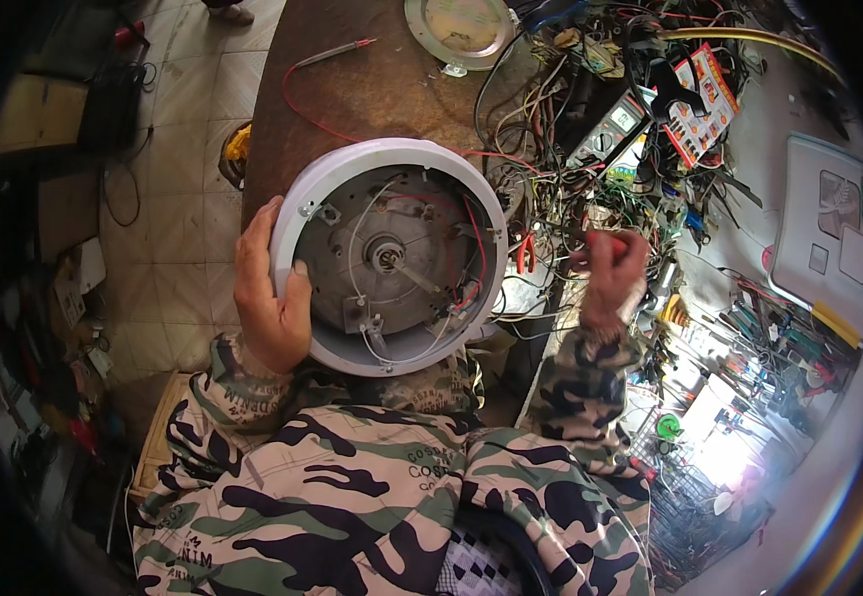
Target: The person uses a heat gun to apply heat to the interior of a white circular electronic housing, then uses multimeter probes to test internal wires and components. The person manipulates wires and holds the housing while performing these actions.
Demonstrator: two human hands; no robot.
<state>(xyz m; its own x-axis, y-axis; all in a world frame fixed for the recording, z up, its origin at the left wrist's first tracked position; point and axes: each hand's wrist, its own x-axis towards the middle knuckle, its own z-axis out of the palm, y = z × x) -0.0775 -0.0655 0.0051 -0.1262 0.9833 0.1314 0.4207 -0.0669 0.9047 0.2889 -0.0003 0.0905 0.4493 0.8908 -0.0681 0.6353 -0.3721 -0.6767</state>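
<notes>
A round white appliance body [403,363], perhaps a rice cooker turned bottom up, sits at the table's near edge. Its open underside shows a grey metal plate [347,268] with a spring at its centre and white and red wires round it. My left hand [270,288] grips the left rim, thumb over the inside and fingers on the outer wall. To the right of the body, over the cluttered wires, my right hand [612,278] is closed round a red-handled object [602,244] whose kind is hidden. Red-handled pliers [526,253] lie between the body and that hand.
A round metal cover [461,35] lies at the table's [372,104] far end. Nearer is a red test probe [337,52] on its lead. Tangled wires [541,129], a multimeter [610,134] and a leaflet [702,104] crowd the right; several tools [789,353] lie beyond.
</notes>
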